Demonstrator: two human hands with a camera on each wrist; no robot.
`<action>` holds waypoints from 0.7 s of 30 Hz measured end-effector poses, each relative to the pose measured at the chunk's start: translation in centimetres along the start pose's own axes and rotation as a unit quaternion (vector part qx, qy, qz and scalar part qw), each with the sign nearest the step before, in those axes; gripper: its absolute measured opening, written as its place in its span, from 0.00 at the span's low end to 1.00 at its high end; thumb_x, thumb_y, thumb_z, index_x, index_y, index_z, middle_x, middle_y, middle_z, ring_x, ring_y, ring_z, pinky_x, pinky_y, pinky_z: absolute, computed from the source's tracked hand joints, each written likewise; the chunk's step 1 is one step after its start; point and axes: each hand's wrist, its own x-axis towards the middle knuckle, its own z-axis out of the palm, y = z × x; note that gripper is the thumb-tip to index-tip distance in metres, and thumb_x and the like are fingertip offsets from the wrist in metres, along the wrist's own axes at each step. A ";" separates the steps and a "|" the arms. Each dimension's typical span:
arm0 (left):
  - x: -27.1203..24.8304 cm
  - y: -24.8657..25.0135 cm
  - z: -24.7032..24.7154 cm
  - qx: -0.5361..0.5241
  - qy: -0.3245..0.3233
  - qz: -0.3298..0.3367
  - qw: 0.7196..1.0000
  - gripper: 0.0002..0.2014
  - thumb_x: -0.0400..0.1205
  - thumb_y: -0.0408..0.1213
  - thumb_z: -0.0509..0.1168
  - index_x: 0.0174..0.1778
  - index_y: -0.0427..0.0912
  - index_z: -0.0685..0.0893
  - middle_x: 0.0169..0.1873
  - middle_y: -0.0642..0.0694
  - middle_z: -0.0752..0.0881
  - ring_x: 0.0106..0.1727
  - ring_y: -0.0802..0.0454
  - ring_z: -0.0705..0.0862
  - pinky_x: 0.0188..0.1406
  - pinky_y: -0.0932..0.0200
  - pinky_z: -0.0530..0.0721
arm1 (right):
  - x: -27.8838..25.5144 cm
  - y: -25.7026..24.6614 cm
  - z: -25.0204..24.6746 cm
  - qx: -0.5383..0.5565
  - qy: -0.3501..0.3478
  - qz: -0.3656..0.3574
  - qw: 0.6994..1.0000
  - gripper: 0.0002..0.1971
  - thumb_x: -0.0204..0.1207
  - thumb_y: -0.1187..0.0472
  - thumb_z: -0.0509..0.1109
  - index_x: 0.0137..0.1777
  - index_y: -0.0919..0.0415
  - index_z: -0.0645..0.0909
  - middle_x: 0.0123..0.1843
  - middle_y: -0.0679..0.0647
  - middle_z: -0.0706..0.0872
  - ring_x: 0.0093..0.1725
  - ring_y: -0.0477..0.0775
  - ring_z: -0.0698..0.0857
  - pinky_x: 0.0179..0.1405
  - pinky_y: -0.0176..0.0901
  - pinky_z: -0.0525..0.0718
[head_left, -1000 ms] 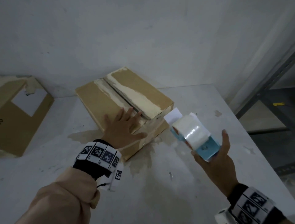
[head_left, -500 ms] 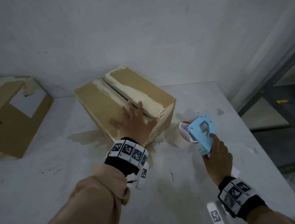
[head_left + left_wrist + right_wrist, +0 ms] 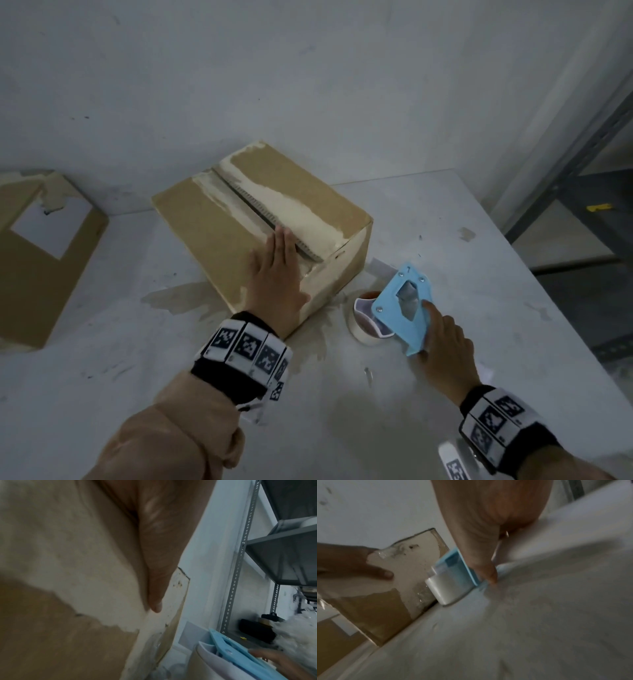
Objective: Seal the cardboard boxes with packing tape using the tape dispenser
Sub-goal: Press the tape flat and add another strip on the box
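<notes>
A brown cardboard box with a torn, pale top seam stands at the back middle of the white table. My left hand lies flat on its near corner, fingers straight along the seam. In the left wrist view one finger presses the box. Just right of the box, a blue tape dispenser rests on its tape roll on the table. My right hand holds its rear end, thumb on the blue plate. The right wrist view shows the dispenser close beside the box.
A second cardboard box with a white label sits at the far left of the table. The wall runs right behind both boxes. Grey metal shelving stands beyond the table's right edge. A stain spreads on the table under the box's near corner.
My right hand turned the dispenser over and lowered it from the air onto the table beside the box. My left hand slid right along the box top to its near corner.
</notes>
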 end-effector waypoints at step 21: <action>-5.6 -7.4 -0.4 -0.165 0.087 0.158 0.970 0.26 0.72 0.54 0.63 0.48 0.33 0.87 0.52 0.40 0.89 0.54 0.51 0.85 0.56 0.59 0.80 | 3.0 -16.3 -1.8 -0.012 0.116 -0.381 0.917 0.31 0.81 0.38 0.46 0.64 0.58 0.81 0.67 0.55 0.82 0.69 0.57 0.73 0.66 0.59 0.66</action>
